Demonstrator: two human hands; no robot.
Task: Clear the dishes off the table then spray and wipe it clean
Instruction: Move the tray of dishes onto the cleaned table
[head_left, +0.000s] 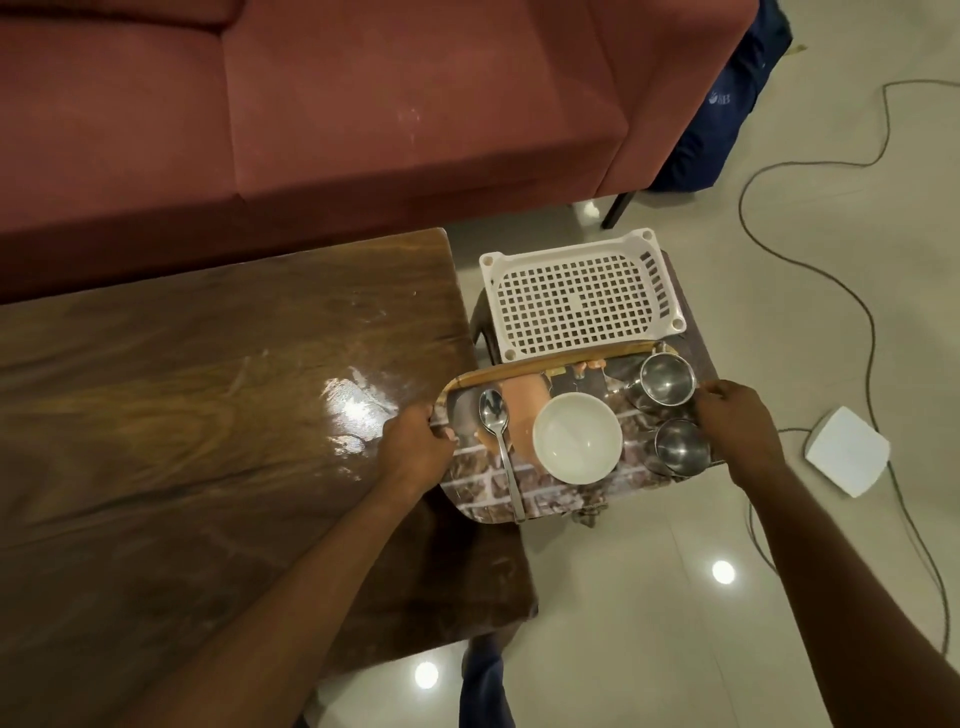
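To clear the dishes, the flat brick-printed tray (483, 488) at middle right is gripped by the left hand (415, 447) and right hand (737, 426), and next must be set down flat.

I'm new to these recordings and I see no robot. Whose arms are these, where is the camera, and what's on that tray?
There is no machine here. These are a person's two bare hands, filmed by one wide-angle camera worn on the head and looking down. The left hand and right hand each grip one end of a serving tray at the right end of the wooden table, beside a white perforated basket. The tray carries a spoon, a white bowl, a far steel cup and a near steel cup. A red sofa stands behind.
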